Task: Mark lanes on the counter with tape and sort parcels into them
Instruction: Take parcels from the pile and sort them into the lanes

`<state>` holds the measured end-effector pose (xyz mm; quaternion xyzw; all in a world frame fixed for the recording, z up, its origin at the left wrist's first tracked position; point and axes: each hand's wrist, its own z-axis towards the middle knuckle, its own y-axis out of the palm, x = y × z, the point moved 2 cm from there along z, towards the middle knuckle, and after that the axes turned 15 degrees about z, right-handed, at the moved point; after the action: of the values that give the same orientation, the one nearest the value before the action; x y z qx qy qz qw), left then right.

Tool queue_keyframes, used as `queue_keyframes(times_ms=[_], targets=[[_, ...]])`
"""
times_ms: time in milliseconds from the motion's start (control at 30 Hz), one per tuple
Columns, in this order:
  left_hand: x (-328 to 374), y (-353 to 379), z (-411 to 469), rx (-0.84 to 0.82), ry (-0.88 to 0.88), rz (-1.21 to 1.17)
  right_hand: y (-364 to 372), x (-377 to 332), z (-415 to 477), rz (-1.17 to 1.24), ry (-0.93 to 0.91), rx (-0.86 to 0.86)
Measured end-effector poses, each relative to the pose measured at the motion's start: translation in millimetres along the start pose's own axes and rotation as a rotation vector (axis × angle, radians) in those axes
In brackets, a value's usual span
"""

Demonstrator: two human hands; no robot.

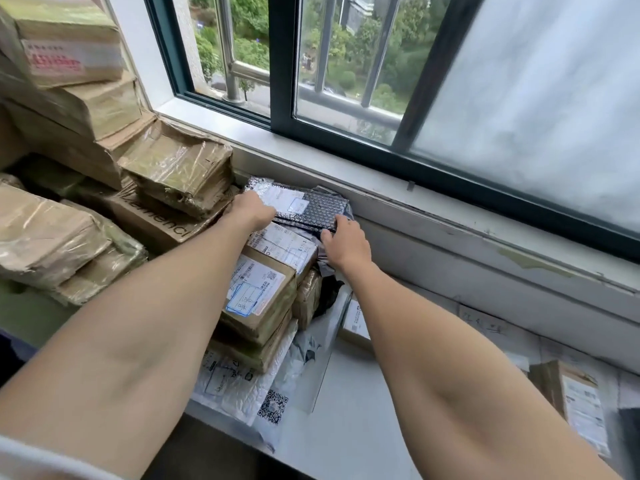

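Nearest the camera, two bare forearms are stretched forward over the pale bench [346, 393]. At far left, crumpled cardboard boxes [69, 109] wrapped in glossy clear tape are stacked high, their corners dented.

The left hand [251, 207] is laid on the left end of a dark bubble mailer [311, 211]; its fingers are hidden past the knuckles, so it cannot be told whether they are curled round the edge or only pressed flat on it. The mailer is flat, rectangular and dimpled, with a white label on top. Its long axis is run left to right, roughly along the windowsill [415, 202], and it is set at the far end of a parcel pile, close under the sill.

Beneath it, a brown carton [263, 306] with printed labels is seen, resting on white padded envelopes [239, 389] and grey plastic bags.

The right hand [346, 242] is placed at the mailer's near right corner, its fingers [341, 221] bent and touching the edge, loosely curled rather than clenched.

At far right, a small labelled box [571, 400] is lain apart on the bench.
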<state>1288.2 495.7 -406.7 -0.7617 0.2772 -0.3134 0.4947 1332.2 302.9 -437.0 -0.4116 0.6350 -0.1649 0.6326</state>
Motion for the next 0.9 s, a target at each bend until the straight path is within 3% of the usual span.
queue_keyframes(times_ms=[167, 333, 533, 633, 733, 800, 900], targets=[[-6, 11, 14, -0.062, -0.081, -0.044, 7, -7, 22, 0.333, 0.216, 0.132], [-14, 14, 14, -0.099, -0.083, -0.078, 15, -4, 31, 0.812, 0.401, 0.258], [-6, 2, 4, 0.045, -0.14, -0.268, 7, -2, 13, 1.543, 0.593, 0.024], [9, -5, -6, 0.118, -0.197, -0.59, -9, 1, 0, 1.652, 0.55, -0.083], [36, -9, -19, -0.057, -0.074, -1.039, -25, 11, -13, 1.653, 0.5, -0.187], [55, -12, -32, -0.142, 0.015, -1.19, -37, 19, -23, 1.617, 0.486, -0.223], [77, -9, -47, -0.136, 0.055, -1.331, -52, 37, -41, 1.506, 0.502, -0.303]])
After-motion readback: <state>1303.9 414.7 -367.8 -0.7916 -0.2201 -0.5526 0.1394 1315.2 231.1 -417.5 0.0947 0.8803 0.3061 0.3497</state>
